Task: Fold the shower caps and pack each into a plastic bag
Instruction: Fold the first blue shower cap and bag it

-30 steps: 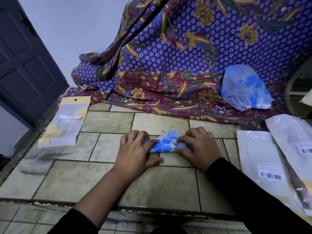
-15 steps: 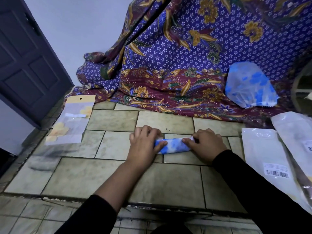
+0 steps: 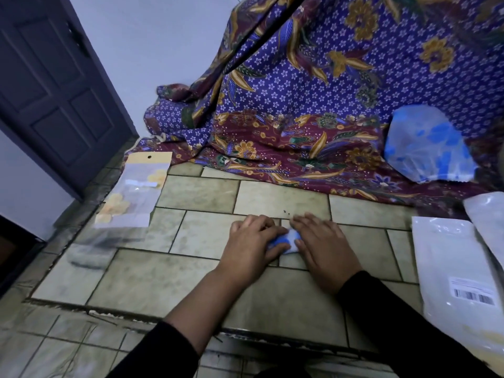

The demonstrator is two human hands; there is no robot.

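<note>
Folded shower cap (image 3: 287,239) sits on the tiled floor (image 3: 191,282), blue-and-white, squashed to a small wad. Only a sliver shows between the two hands.

Left hand (image 3: 252,248): covers the wad's left end, fingers (image 3: 260,225) bent over it, thumb along its near edge. Fingertips are hidden, so I can't tell if that's a real grasp or just pressure.

Right hand (image 3: 324,251): lies flat on the wad's right end, fingers straight and released, pressing down, thumb tip touching the wad. Both forearms are in black sleeves.

Everything else, relative to the wad:
- Patterned cloth (image 3: 327,110): behind it, draped down from above, with the hem spread on the floor.
- Second shower cap (image 3: 428,148): behind and to the right, well apart, unfolded, lying on that cloth.
- Empty plastic bag (image 3: 452,268): to the right, flat on the floor, barcode label at its near end.
- Another plastic bag (image 3: 488,222): just past that one, partly cut off by the frame edge.
- Packed bag (image 3: 133,192): to the left and a bit behind, yellow header card, something pale yellow inside.
- Dark door (image 3: 54,91): far left, behind.
</note>
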